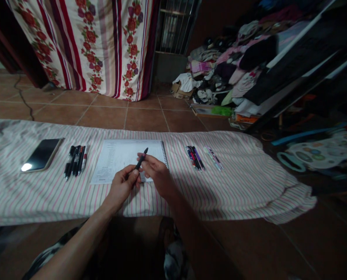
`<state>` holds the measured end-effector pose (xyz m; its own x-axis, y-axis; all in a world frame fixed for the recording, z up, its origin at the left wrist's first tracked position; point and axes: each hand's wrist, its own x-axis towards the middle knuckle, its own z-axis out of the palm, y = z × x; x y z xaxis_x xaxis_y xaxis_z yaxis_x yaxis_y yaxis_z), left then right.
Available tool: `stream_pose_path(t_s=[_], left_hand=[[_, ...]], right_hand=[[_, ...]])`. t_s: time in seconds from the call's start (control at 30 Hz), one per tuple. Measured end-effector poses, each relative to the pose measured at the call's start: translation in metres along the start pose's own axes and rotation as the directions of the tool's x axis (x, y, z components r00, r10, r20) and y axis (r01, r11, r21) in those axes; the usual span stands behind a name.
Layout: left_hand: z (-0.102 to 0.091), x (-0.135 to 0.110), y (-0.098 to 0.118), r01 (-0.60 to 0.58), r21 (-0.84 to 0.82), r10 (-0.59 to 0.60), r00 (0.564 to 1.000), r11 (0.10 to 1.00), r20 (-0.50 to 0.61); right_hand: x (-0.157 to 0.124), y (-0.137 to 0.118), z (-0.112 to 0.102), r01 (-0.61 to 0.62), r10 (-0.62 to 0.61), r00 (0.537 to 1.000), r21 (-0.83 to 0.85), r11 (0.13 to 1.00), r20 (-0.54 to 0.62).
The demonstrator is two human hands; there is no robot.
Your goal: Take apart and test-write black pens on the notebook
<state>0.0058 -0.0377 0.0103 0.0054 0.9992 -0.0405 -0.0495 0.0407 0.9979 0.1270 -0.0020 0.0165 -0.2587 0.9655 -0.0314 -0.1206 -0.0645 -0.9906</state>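
Over the notebook's [122, 153] near edge, both hands [125, 180] [156, 171] hold a pen [141, 160].

Across the white cloth with thin pink and grey stripes [246, 179], the widest open stretch runs from the slim pale pens [213, 157] to the right end. A shorter bare lane parts those and the cluster of dark, red and purple pens [194, 158] from the white wire-bound notebook [127, 149]; a narrower one separates the notebook from the bundle of mostly black pens [75, 161]. Left of that, the flat dark-screened phone [43, 153] stands in the way. Over the notebook, the left hand [123, 180], right hand [156, 170] and slim black pen [141, 158] block passage.
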Motion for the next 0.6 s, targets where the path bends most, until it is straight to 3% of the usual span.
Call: stream_pose_path(t_s=[0.27, 0.47, 0.6], left_hand=[[0.001, 0.001, -0.003, -0.006, 0.038, 0.006, 1.000, 0.999, 0.003], [0.001, 0.001, -0.001, 0.011, 0.040, -0.012, 0.999, 0.999, 0.040], [0.001, 0.001, -0.004, 0.030, 0.020, -0.031, 0.998, 0.999, 0.045]], right_hand=[[0.006, 0.008, 0.002, -0.029, 0.033, 0.994, 0.038, 0.999, -0.109], [0.007, 0.009, 0.000, -0.028, 0.033, 0.998, 0.118, 0.993, -0.046], [0.005, 0.005, -0.001, -0.020, 0.029, 0.994, 0.090, 0.996, -0.104]])
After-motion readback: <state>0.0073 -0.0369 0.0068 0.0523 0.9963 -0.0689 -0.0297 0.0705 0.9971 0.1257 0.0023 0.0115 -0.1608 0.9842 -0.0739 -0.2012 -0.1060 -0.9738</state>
